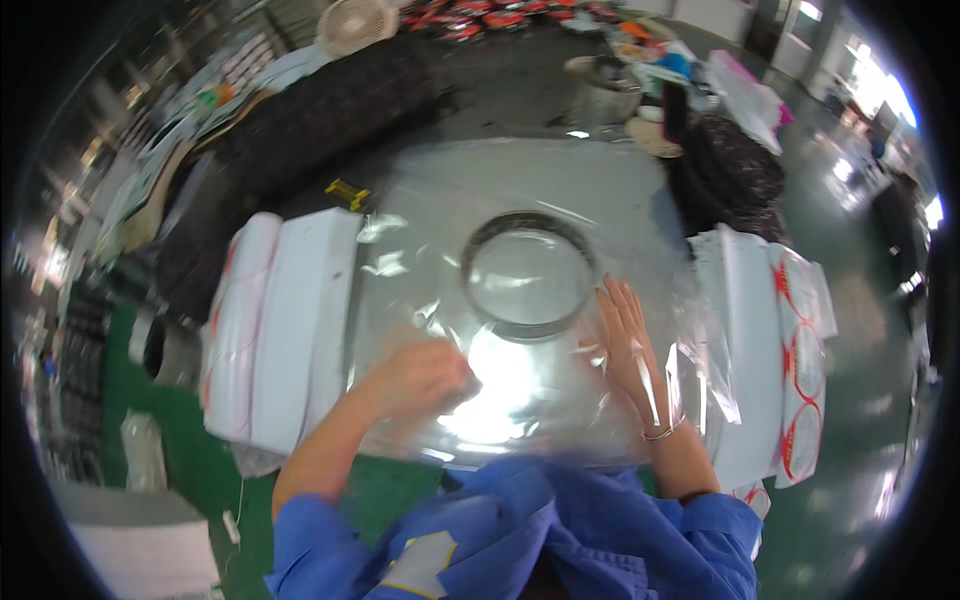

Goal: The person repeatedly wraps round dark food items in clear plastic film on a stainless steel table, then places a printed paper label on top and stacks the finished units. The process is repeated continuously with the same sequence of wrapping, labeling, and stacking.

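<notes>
A dark-rimmed ring point(540, 330) lies on the grey worktop in front of me, with clear plastic film point(430, 270) spread around and seemingly over it. My right hand point(625, 335) rests flat beside the ring's right side, fingers stretched forward. Part of the film lies across that hand and wrist. My left hand point(425, 375) is curled into a fist over the film, nearer to me and left of the ring. Motion blurs it, and a small dark spot shows at its right edge; what it grips cannot be made out.
White folded stacks with red print flank the work area at left point(300, 330) and right point(740, 330). A yellow piece point(348, 193) lies beyond the left stack. Black bundles point(330, 110), a metal pot point(603, 90) and a fan point(355, 25) stand farther back.
</notes>
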### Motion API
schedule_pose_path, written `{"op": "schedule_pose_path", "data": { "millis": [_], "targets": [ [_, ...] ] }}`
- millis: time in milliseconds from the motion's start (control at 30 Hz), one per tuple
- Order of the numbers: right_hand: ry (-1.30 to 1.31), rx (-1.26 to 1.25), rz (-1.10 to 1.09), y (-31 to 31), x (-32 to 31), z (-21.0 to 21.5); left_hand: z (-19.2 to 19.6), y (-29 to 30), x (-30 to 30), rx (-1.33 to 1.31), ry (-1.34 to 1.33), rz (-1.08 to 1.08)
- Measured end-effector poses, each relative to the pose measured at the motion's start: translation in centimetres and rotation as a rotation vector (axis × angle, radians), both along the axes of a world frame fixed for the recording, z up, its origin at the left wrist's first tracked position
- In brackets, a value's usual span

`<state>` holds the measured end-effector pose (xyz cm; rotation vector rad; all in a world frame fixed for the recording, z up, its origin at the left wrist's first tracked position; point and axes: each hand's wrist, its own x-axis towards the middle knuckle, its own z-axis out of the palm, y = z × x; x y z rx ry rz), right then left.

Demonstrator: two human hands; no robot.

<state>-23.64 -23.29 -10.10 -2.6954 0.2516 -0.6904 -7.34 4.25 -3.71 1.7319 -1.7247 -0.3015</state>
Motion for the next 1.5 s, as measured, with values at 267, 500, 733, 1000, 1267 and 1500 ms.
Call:
{"op": "schedule_pose_path", "data": {
  "millis": [267,500,733,1000,1267,1500],
  "targets": [
    [-0.248,-0.181,-0.470,-22.4,-1.6,6.4,-6.7,1.9,-2.1,0.278,0.275,-0.245],
    [0.162,-0.038,-0.679,-29.2,4.5,8.2,-5.9,1.6,-1.3,0.456,0.526,-0.123],
    [0.028,-0.098,-0.529,-30.0,4.1,7.3,-5.8,1.3,-0.8,0.459,0.446,-0.137],
    [-0.144,-0.072,-0.505,-29.3,4.4,6.9,-6.4,1.5,-0.9,0.395,0.512,-0.110],
    [-0.717,0.060,-0.839,-30.9,3.7,7.5,-6.1,1.6,-1.0,0.413,0.520,-0.065],
    [-0.238,0.177,0.429,-4.4,6.9,5.3,-2.7,-1.9,0.8,-0.079,0.282,0.229]
  ]
}}
